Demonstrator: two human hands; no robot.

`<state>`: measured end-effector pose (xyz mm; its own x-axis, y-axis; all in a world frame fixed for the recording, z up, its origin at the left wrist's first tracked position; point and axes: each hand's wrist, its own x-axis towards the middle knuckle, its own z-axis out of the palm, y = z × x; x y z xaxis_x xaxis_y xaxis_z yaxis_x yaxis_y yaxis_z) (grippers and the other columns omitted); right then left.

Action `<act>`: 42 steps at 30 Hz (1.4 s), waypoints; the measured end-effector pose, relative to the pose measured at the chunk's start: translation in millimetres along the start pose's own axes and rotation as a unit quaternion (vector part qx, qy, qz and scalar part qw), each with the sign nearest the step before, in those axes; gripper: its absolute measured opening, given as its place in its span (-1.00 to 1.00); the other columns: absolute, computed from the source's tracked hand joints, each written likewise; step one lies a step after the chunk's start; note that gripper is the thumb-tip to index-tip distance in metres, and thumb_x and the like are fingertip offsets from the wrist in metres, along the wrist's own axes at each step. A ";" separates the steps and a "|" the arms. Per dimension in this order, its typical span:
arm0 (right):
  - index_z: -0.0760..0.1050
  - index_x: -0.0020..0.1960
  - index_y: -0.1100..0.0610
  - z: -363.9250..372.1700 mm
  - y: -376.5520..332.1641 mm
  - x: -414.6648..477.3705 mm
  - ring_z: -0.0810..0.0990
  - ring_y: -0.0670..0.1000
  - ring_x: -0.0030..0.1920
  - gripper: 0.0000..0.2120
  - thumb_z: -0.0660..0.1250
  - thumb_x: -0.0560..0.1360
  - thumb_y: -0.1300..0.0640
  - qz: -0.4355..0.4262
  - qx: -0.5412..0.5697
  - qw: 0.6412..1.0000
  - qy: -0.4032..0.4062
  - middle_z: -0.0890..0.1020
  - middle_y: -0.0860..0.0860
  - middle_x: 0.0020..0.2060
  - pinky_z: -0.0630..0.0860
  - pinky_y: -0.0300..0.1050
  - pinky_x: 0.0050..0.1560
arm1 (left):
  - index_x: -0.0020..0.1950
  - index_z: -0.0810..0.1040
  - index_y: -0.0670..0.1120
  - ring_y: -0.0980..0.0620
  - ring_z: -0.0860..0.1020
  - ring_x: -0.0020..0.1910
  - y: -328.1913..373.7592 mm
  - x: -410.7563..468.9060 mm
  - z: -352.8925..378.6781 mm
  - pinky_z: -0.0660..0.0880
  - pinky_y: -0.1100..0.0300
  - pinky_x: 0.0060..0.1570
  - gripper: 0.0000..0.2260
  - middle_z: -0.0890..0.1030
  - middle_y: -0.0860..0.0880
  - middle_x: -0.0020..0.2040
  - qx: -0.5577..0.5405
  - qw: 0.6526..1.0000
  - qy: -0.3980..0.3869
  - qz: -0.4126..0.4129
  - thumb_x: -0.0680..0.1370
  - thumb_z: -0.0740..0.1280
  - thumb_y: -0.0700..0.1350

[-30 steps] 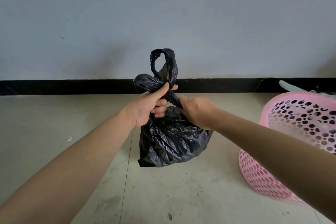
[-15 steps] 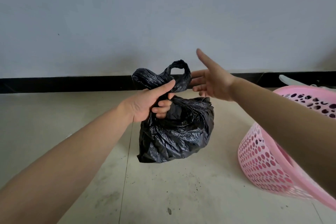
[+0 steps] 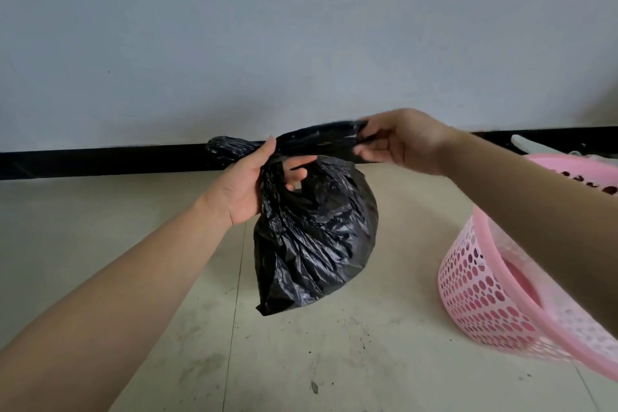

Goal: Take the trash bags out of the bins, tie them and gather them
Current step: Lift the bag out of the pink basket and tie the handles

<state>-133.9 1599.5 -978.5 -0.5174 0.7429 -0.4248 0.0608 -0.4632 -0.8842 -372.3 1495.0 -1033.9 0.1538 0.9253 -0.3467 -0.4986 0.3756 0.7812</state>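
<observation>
Left hand: left hand (image 3: 247, 184) is wrapped around the gathered neck of the black trash bag (image 3: 317, 237), thumb on top, fingers curled through from behind; the fingertips (image 3: 296, 174) show on the right side of the neck.
Right hand: right hand (image 3: 401, 140) pinches the end of one twisted strip of the bag between thumb and fingers, and holds it pulled out level to the right.
Bag position: it hangs in the air under the left hand, in the middle of the scene, above the floor (image 3: 334, 361) and not touching it.
Bag shape: the body is round and full, very wrinkled, with one corner pointing down at the lower left.
Bag top: two twisted ends come out at the neck; one short end sticks out to the left past the left thumb, the other is stretched to the right hand.
Knot: I cannot tell if a knot is finished, the left hand covers that place.
Basket: a pink basket (image 3: 485, 304) with many round holes stands on the floor at the right, near the bag but apart from it, partly behind the right forearm.
Floor: pale tiles with dark specks and some dirt marks near us.
Far side: a grey wall (image 3: 301, 43) with a black baseboard (image 3: 100, 160) along its bottom.
</observation>
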 end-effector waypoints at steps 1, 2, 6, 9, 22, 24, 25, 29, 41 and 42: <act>0.50 0.17 0.32 0.5 10.3 -0.8 0.71 0.04 -0.25 -0.76 0.19 0.54 0.38 0.037 -0.016 0.999 -0.017 0.66 0.19 -0.18 0.66 -0.21 -0.22 | 0.26 0.58 -0.14 0.06 0.65 -0.18 1.4 1.6 0.0 0.53 0.24 -0.27 -0.62 0.67 -0.13 0.17 -0.017 1.000 0.025 0.009 0.68 0.13 0.08; 0.48 0.21 0.34 2.1 21.6 -1.7 0.72 0.07 -0.20 -0.74 0.21 0.54 0.38 0.072 -0.034 0.996 -0.040 0.66 0.21 -0.15 0.67 -0.17 -0.17 | 0.20 0.59 -0.14 0.06 0.65 -0.22 3.2 3.8 0.8 0.52 0.25 -0.32 -0.65 0.67 -0.14 0.13 -0.035 0.998 0.045 0.020 0.68 0.14 0.07; 0.55 0.11 0.28 15.7 52.6 -6.4 0.69 0.05 -0.05 -0.83 0.29 0.54 0.36 0.144 -0.157 0.968 -0.131 0.68 0.15 -0.05 0.62 -0.05 0.10 | 0.01 0.55 -0.08 0.06 0.55 -0.41 11.2 9.0 16.3 0.48 0.26 -0.40 -0.74 0.69 -0.15 0.08 -0.065 0.996 0.050 0.038 0.68 0.14 0.02; 0.61 0.10 0.12 14.3 42.3 -7.3 0.68 -0.03 0.06 -0.76 0.25 0.54 0.32 0.091 -0.293 0.937 -0.168 0.71 -0.03 -0.02 0.59 -0.07 0.10 | -0.18 0.46 -0.05 0.08 0.33 -0.54 16.5 8.1 27.0 0.35 0.27 -0.48 -0.70 0.58 -0.04 -0.29 -0.017 0.999 0.020 0.031 0.67 0.13 0.05; 0.41 0.40 -0.11 23.5 42.1 1.8 0.53 -0.37 0.10 -0.48 0.43 0.51 0.19 -0.037 -0.361 0.922 -0.135 0.58 -0.23 0.20 0.40 -0.54 -0.06 | -0.28 0.40 -0.02 0.10 0.16 -0.51 22.6 7.2 37.9 0.14 0.28 -0.54 -0.65 0.31 0.07 -0.45 0.129 0.990 -0.046 0.015 0.63 0.14 0.12; 0.55 0.25 0.01 24.5 47.2 6.8 0.61 -0.24 0.08 -0.70 0.41 0.53 0.17 -0.049 -0.359 0.926 -0.101 0.67 -0.11 0.11 0.42 -0.42 -0.01 | -0.27 0.41 -0.02 0.10 0.17 -0.51 22.5 6.7 37.5 0.14 0.27 -0.52 -0.66 0.32 0.06 -0.45 0.150 0.987 -0.062 0.009 0.62 0.15 0.13; 0.58 0.16 0.07 23.0 47.9 8.9 0.65 -0.12 0.04 -0.79 0.40 0.53 0.18 -0.062 -0.350 0.932 -0.073 0.70 -0.02 0.05 0.45 -0.31 0.05 | -0.25 0.42 -0.02 0.10 0.17 -0.51 22.4 6.5 36.2 0.14 0.27 -0.51 -0.67 0.33 0.06 -0.44 0.168 0.984 -0.063 0.005 0.61 0.15 0.13; 0.51 -0.18 0.04 14.8 43.5 12.0 0.46 -0.01 -0.21 -0.84 0.28 0.50 0.26 -0.080 -0.354 0.932 0.011 0.53 0.05 -0.26 0.35 -0.12 -0.12 | -0.15 0.49 -0.04 0.08 0.22 -0.51 17.1 9.0 26.2 0.25 0.27 -0.49 -0.68 0.37 0.02 -0.38 0.269 0.963 0.004 0.012 0.68 0.14 0.10; 0.57 0.27 -0.11 1.3 49.6 5.6 0.50 -0.03 0.31 -0.64 0.29 0.48 0.04 0.045 -0.363 0.925 -0.103 0.60 -0.15 0.25 0.29 0.05 0.43 | -0.28 0.45 -0.10 -0.22 0.65 0.07 -2.2 34.4 30.8 0.57 -0.09 0.18 -0.64 0.68 -0.16 -0.08 -0.019 0.962 0.256 0.095 0.67 0.21 0.01; 0.52 0.35 -0.08 1.0 51.3 4.0 0.46 -0.03 0.35 -0.61 0.26 0.53 0.04 0.058 -0.363 0.923 -0.116 0.55 -0.12 0.31 0.27 0.02 0.45 | -0.30 0.40 -0.08 -0.20 0.66 0.01 -0.8 34.1 28.3 0.57 -0.10 0.16 -0.63 0.69 -0.15 -0.12 -0.068 0.962 0.248 0.096 0.67 0.19 0.04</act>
<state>-133.7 1578.2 -1025.4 -0.6352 0.5466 -0.5457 0.6390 -0.0251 -0.7688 -342.5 1527.8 -1031.6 -0.3617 0.8249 -0.4344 -0.5891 0.1589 0.7923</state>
